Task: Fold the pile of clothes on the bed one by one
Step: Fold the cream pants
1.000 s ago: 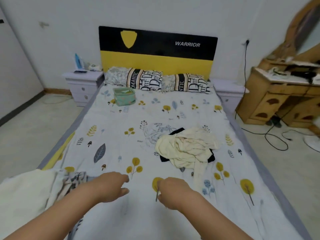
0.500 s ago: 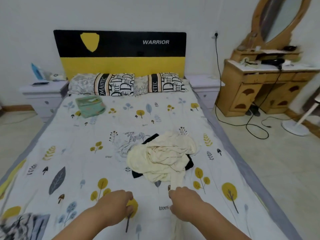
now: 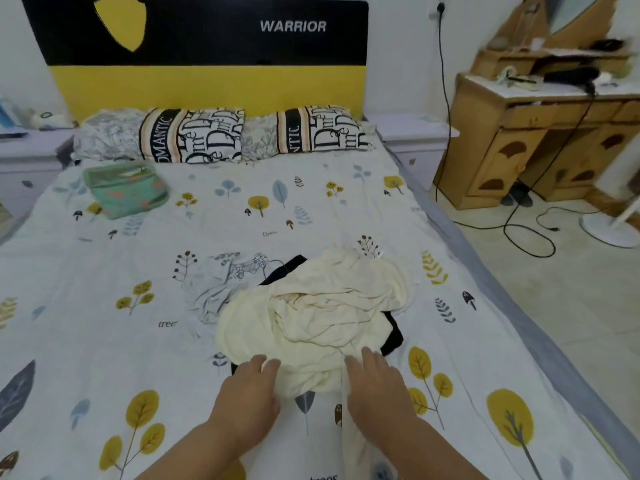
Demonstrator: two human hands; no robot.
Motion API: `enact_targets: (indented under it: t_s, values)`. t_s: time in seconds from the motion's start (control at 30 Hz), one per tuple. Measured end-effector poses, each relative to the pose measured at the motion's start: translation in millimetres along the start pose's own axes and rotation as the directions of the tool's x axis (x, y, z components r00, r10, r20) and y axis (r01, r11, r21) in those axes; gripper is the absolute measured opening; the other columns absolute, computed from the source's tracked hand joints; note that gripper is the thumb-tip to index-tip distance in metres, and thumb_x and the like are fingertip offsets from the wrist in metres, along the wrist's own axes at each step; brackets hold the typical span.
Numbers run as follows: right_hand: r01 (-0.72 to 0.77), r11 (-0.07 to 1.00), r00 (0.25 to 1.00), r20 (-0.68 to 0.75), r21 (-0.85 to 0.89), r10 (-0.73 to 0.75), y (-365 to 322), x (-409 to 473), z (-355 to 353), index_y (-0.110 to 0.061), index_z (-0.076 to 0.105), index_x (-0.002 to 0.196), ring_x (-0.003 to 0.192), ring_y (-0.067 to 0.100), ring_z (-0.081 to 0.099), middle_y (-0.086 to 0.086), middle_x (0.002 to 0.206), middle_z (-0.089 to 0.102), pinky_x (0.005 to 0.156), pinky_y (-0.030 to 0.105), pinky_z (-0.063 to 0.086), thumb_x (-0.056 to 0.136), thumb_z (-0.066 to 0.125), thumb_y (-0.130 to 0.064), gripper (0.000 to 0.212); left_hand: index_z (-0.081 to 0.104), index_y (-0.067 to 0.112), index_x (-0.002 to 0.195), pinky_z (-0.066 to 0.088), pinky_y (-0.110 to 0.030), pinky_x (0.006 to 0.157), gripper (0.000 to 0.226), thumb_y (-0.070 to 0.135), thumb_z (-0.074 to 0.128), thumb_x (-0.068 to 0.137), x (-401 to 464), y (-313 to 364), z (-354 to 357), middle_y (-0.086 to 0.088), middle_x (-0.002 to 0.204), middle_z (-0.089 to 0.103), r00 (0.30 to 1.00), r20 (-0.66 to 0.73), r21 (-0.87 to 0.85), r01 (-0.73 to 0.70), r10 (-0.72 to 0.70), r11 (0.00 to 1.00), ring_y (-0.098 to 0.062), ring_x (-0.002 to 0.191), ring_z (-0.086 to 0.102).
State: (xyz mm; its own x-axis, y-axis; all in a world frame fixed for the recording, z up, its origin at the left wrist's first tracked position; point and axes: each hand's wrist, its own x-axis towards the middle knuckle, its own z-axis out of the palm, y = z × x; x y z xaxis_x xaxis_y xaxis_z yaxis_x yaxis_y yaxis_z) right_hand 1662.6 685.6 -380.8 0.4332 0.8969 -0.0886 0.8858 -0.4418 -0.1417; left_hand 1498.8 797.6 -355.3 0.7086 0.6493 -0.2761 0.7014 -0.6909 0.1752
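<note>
Both hands at the near edge of the crumpled cream fabric garment, which sits on top of the pile right of centre on the bed, on the white bedsheet printed with yellow trees and grey leaves. Left hand: palm down, fingers stretched forward and loosely together, tips touching the garment's near-left edge, not curled round anything. Right hand: palm down, fingers straight and slightly spread, lying on the garment's near-right edge; a strip of the cream cloth runs down toward the camera along the inner side of this hand and forearm. Cannot tell if the thumb pinches that strip, it's hidden. Under the cream garment: a black fabric garment, poking out at the far-left and right sides. Just left of the pile, touching it, a rumpled white cloth with a line-drawing print, hard to separate from the sheet. Far left of the bed, near the pillows: a folded green patterned cloth. Two black-and-white lettered pillows against the black-and-yellow headboard marked WARRIOR. Wooden dressing table to the right of the bed, black cables on the floor beside it.
</note>
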Motion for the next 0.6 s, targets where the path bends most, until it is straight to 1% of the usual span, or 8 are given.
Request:
enact_targets:
  t_s: [0.07, 0.1, 0.17, 0.23, 0.37, 0.43, 0.5, 0.6]
  values:
    - [0.004, 0.999, 1.000, -0.027, -0.049, -0.006, 6, 24, 24, -0.012, 0.047, 0.103, 0.075, 0.031, 0.068, 0.018, 0.092, 0.069, 0.052, 0.039, 0.055, 0.028, 0.085, -0.016, 0.084, 0.054, 0.012, 0.129, 0.051, -0.036, 0.078, 0.056, 0.018, 0.058, 0.074, 32, 1, 15, -0.012, 0.125, 0.054, 0.999, -0.028, -0.172, 0.013, -0.018, 0.985, -0.030, 0.104, 0.060]
    - [0.013, 0.997, 0.999, -0.041, -0.071, -0.016, 9, 35, 34, -0.011, 0.046, 0.108, 0.081, 0.035, 0.069, 0.021, 0.099, 0.068, 0.056, 0.042, 0.056, 0.041, 0.080, -0.013, 0.075, 0.039, 0.018, 0.140, 0.043, -0.032, 0.091, 0.058, 0.020, 0.048, 0.083, 46, 3, 21, -0.011, 0.135, 0.044, 0.998, -0.042, -0.243, 0.035, -0.046, 0.969, -0.029, 0.117, 0.050]
    - [-0.023, 0.997, 1.000, -0.011, -0.073, 0.022, 13, 58, 52, -0.011, 0.050, 0.115, 0.089, 0.038, 0.068, 0.024, 0.109, 0.066, 0.060, 0.046, 0.056, 0.046, 0.081, -0.017, 0.076, 0.028, 0.024, 0.145, 0.034, -0.022, 0.095, 0.056, 0.021, 0.041, 0.091, 74, 1, 35, -0.009, 0.139, 0.037, 0.993, -0.050, -0.423, 0.075, -0.106, 0.903, -0.022, 0.125, 0.040]
    - [-0.055, 0.995, 0.998, -0.014, -0.082, 0.054, 13, 77, 64, -0.011, 0.058, 0.121, 0.097, 0.041, 0.065, 0.024, 0.119, 0.062, 0.064, 0.049, 0.055, 0.034, 0.091, -0.028, 0.095, 0.027, 0.022, 0.145, 0.031, -0.024, 0.101, 0.058, 0.011, 0.047, 0.091, 99, 0, 46, -0.009, 0.142, 0.033, 0.988, -0.078, -0.537, 0.068, -0.130, 0.841, -0.022, 0.129, 0.035]
    - [-0.029, 0.998, 0.996, -0.089, -0.054, 0.024, 15, 103, 81, -0.018, 0.059, 0.126, 0.109, 0.048, 0.057, 0.021, 0.135, 0.051, 0.072, 0.054, 0.052, 0.043, 0.092, -0.032, 0.090, 0.023, 0.023, 0.147, 0.030, -0.036, 0.108, 0.064, 0.017, 0.046, 0.088, 133, -3, 68, -0.013, 0.141, 0.031, 0.993, -0.065, -0.485, 0.055, -0.099, 0.873, -0.029, 0.130, 0.031]
    - [0.023, 1.000, 0.989, -0.148, -0.004, -0.024, 15, 110, 84, -0.012, 0.069, 0.104, 0.093, 0.051, 0.061, 0.024, 0.123, 0.058, 0.058, 0.047, 0.054, 0.054, 0.085, -0.010, 0.053, 0.026, 0.022, 0.146, 0.032, -0.039, 0.106, 0.063, 0.020, 0.041, 0.085, 140, -6, 75, -0.010, 0.134, 0.038, 0.994, -0.041, -0.474, 0.067, -0.098, 0.878, -0.028, 0.127, 0.034]
    - [0.037, 0.998, 0.982, -0.186, 0.044, -0.028, 16, 109, 85, -0.006, 0.066, 0.079, 0.070, 0.043, 0.062, 0.023, 0.100, 0.065, 0.047, 0.038, 0.049, 0.066, 0.052, 0.005, 0.022, 0.035, 0.021, 0.142, 0.033, -0.037, 0.105, 0.057, 0.010, 0.043, 0.087, 139, -8, 79, -0.007, 0.128, 0.044, 0.992, -0.062, -0.525, 0.061, -0.110, 0.849, -0.026, 0.124, 0.040]
    - [0.049, 0.978, 0.981, -0.196, 0.201, -0.009, 12, 99, 74, -0.005, 0.064, 0.083, 0.065, 0.030, 0.057, 0.012, 0.078, 0.062, 0.051, 0.034, 0.042, 0.070, 0.023, 0.001, 0.044, 0.049, 0.015, 0.132, 0.030, -0.021, 0.099, 0.045, 0.002, 0.045, 0.089, 125, -9, 79, -0.002, 0.130, 0.048, 0.978, -0.117, -0.596, 0.071, -0.174, 0.800, -0.018, 0.122, 0.044]
